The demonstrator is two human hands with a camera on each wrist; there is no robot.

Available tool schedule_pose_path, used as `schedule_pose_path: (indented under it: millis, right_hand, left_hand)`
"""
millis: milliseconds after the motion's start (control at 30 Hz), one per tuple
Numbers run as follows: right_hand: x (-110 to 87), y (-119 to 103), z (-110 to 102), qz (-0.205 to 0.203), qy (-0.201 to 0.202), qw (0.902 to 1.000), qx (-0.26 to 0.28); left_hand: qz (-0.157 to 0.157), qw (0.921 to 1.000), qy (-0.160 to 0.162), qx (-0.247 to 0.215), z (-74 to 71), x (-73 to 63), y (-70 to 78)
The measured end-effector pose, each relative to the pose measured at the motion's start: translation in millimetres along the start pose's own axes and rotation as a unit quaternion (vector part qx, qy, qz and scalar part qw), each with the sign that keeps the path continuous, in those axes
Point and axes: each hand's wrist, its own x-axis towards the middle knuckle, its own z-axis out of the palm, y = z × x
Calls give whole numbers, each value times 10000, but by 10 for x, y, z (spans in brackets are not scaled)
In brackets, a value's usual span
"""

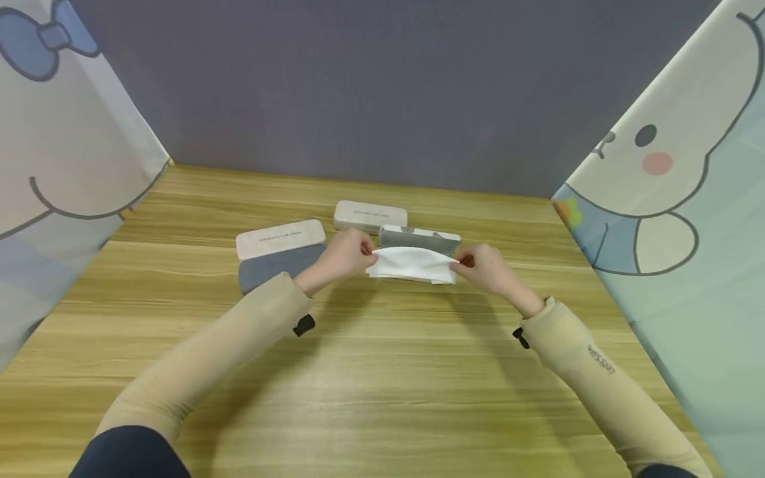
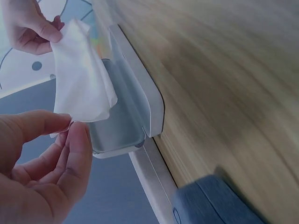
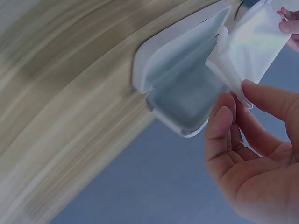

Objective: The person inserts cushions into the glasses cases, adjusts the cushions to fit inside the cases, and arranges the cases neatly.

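Note:
A folded white cloth (image 1: 412, 264) is stretched between both hands. My left hand (image 1: 348, 251) pinches its left end between thumb and fingertips, and my right hand (image 1: 485, 267) pinches the right end the same way. Right by the cloth stands an eyeglass case (image 1: 418, 241) with its lid up; its grey lining shows behind the cloth in the head view. From the left wrist view, the cloth (image 2: 81, 79) overlaps part of the grey inside of the case (image 2: 119, 126). The right wrist view shows the hinged case (image 3: 187, 98) lying open beside the cloth's lower corner.
A closed white case (image 1: 370, 216) with lettering lies behind the left hand. Further left are another lettered white case (image 1: 281, 239) and a blue-grey case (image 1: 271, 267) in front of it. A dark panel (image 1: 358, 93) borders the back of the wood-grain table (image 1: 382, 398).

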Motion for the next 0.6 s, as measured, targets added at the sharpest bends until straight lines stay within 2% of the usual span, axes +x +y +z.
schedule_pose_path:
  millis: [333,600]
  right_hand:
    - [102,152,-18,508,-157,9985,-160]
    - [211,257,67,638,-279,9975,-75]
  left_hand:
    - [-111,9999,-32,60,98,247,42]
    - [-281,9994,-72,210,194,373,2]
